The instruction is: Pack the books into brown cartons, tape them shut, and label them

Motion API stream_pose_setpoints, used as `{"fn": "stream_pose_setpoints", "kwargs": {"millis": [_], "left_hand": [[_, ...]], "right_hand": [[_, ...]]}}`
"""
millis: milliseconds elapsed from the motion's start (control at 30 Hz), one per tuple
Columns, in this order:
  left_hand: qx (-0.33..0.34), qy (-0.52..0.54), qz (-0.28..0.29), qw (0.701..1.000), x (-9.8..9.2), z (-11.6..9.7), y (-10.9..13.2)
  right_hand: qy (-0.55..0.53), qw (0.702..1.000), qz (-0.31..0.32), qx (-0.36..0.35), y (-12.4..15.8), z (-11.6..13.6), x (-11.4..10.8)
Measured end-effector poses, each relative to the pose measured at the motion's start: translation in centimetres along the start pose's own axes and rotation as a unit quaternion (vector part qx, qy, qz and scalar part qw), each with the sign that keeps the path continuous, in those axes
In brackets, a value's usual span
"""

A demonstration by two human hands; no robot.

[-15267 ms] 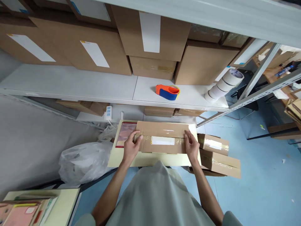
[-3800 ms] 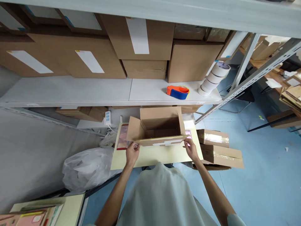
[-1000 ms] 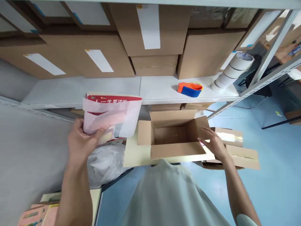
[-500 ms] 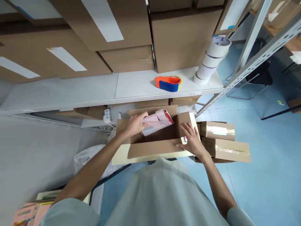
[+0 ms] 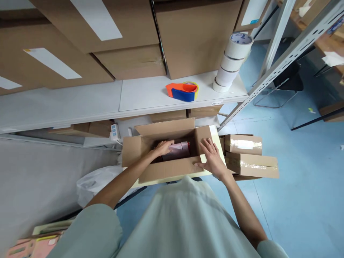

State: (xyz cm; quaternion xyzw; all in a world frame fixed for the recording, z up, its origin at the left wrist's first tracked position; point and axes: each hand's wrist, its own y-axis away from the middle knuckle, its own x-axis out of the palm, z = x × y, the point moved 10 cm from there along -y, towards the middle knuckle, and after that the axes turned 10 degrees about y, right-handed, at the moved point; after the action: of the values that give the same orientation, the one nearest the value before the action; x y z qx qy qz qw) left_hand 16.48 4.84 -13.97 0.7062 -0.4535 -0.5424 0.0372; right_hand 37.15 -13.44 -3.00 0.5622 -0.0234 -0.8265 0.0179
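An open cardboard box with its flaps spread sits on a pale yellow surface in front of me. Inside it lies a pink and white package with a red end. My left hand reaches into the box and grips the package's left end; its fingertips are partly hidden. On the box's right flap rests my right hand, fingers spread, holding nothing.
A white shelf runs behind the box, carrying large cartons, an orange and blue tape dispenser and stacked tape rolls. Taped cartons stand at the right beside a metal post. A plastic bag lies left.
My left hand has lowered the package from above the opening down into the box. My right hand stays at the right flap. The whole view has shifted slightly.
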Motion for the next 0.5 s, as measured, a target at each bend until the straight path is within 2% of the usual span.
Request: {"fn": "stream_pose_setpoints", "kwargs": {"millis": [200, 267, 333, 433, 500], "left_hand": [[0.037, 0.048, 0.017, 0.998, 1.1, 0.2, -0.2], [0.048, 0.075, 0.005, 0.996, 0.5, 0.4, 1.0], [0.057, 0.120, -0.021, 0.991, -0.4, 0.6, 3.2], [0.078, 0.186, -0.120, 0.972, -3.0, 1.0, 8.6], [0.070, 0.189, -0.263, 0.944, -5.6, 2.3, 13.5]], "right_hand": [[-0.003, 1.000, -0.002, 0.005, 0.0, -0.4, -0.1], [-0.008, 1.000, -0.007, 0.009, 0.1, -0.6, -0.3], [-0.020, 0.999, -0.020, 0.017, 0.3, -0.8, -0.7], [-0.054, 0.995, -0.067, 0.055, 0.8, -1.7, -1.9], [-0.093, 0.984, -0.106, 0.105, 1.3, -3.0, -2.7]]}}
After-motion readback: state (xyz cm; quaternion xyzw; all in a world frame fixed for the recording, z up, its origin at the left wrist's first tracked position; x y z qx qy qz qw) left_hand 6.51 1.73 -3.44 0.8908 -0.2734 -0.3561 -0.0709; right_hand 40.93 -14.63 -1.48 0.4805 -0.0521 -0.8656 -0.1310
